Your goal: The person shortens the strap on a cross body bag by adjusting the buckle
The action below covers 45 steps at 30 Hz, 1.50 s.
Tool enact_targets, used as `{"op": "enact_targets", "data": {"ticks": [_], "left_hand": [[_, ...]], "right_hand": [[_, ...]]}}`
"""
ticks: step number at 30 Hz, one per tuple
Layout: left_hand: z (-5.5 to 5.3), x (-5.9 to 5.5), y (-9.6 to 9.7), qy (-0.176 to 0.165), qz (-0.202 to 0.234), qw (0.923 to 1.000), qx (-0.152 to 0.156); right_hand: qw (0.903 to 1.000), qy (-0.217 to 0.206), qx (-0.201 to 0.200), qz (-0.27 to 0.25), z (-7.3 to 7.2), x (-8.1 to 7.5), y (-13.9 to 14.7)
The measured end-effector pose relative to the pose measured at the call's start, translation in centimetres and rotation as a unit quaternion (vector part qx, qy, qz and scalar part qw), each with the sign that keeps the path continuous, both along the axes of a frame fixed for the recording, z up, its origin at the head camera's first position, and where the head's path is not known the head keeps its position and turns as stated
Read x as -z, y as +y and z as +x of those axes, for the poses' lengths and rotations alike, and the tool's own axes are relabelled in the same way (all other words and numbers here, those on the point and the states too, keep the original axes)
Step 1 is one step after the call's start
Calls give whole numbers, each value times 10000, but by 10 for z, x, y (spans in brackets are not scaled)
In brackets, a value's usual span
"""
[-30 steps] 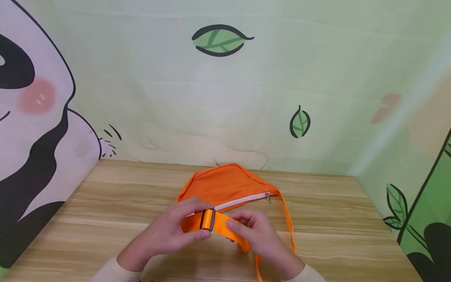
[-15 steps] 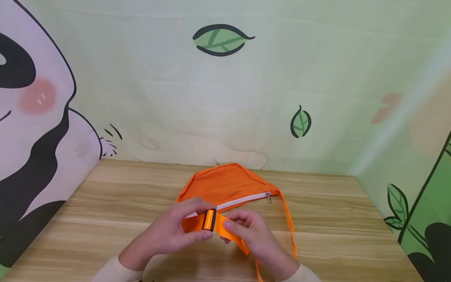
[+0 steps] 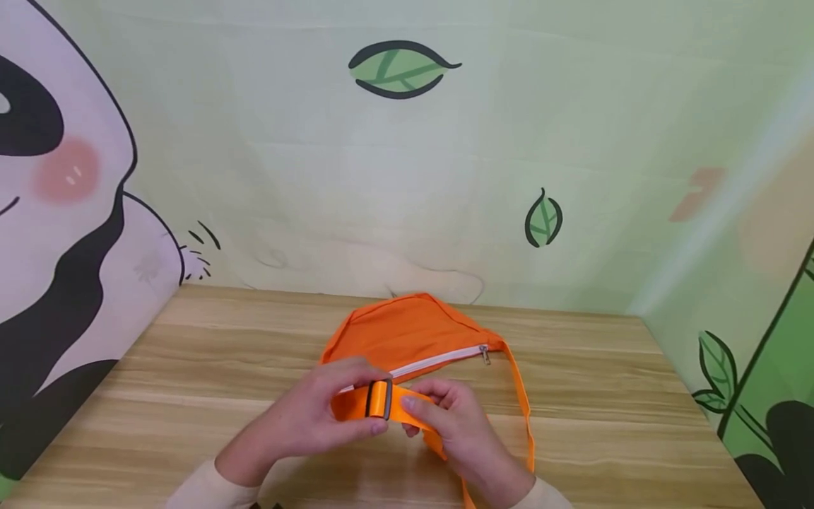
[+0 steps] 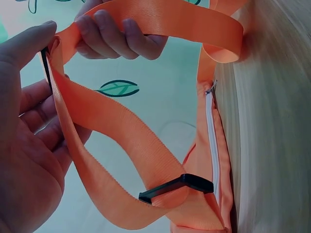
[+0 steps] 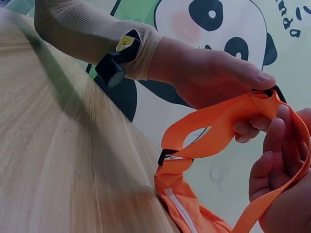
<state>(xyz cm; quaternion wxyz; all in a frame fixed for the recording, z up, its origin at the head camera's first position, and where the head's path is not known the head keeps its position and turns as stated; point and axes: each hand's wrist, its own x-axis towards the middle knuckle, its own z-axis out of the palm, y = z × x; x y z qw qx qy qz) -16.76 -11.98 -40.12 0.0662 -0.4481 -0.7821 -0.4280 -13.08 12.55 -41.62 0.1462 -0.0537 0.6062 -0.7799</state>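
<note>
An orange waist bag with a white zip lies on the wooden table, behind both hands in the head view. Its orange webbing strap runs through a black slider buckle. My left hand holds this buckle by its edges, fingers on the far side and thumb on the near side. Just to the right, my right hand pinches the strap between thumb and fingers. In the left wrist view, the strap loops down to a second black buckle near the bag's end.
The wooden table runs back to a printed backdrop with leaves and a panda. A metal zip pull hangs at the bag's right end. From there more strap trails toward the near edge.
My right hand has shifted slightly left along the strap, toward the buckle. The buckle has moved a little to the right in my left hand, while the bag stays put.
</note>
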Motion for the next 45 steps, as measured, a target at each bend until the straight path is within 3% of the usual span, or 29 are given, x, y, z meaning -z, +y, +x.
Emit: {"op": "enact_targets", "data": {"ticks": [4, 10, 14, 19, 22, 24, 27, 31, 33, 36, 39, 45], "left_hand": [[0, -1, 1, -15, -33, 10000, -36], [0, 0, 4, -9, 50, 10000, 83], [-1, 2, 6, -24, 116, 9998, 128], [-2, 5, 7, -40, 333, 9992, 203], [-2, 4, 6, -194, 437, 9988, 124], [-2, 3, 4, -273, 472, 9985, 14], [-3, 0, 1, -219, 474, 9985, -155], [-3, -1, -3, -102, 479, 9985, -237], [-3, -1, -3, -108, 456, 9986, -260], [-3, 0, -3, -135, 412, 9989, -203], [-3, 0, -3, -220, 334, 9991, -167], [-3, 0, -3, -256, 342, 9991, -69]], "right_hand": [[9997, 13, -12, -239, 1, 0, -3], [9961, 155, -441, -749, 0, 8, -8], [9956, 103, -515, -782, -1, 10, -8], [9981, 49, -379, -481, 0, 7, -8], [9995, 218, -216, 87, 3, 5, -7], [9961, 598, -80, 646, 5, 6, -5], [9792, 1343, 171, 1509, 8, 10, -2], [9392, 2510, 544, 2279, 11, 19, -2], [9168, 3099, 714, 2415, 11, 22, -4], [8963, 3667, 833, 2349, 10, 26, -5], [8968, 3824, 802, 2073, 10, 27, -7], [9206, 3573, 704, 1413, 11, 26, -12]]}}
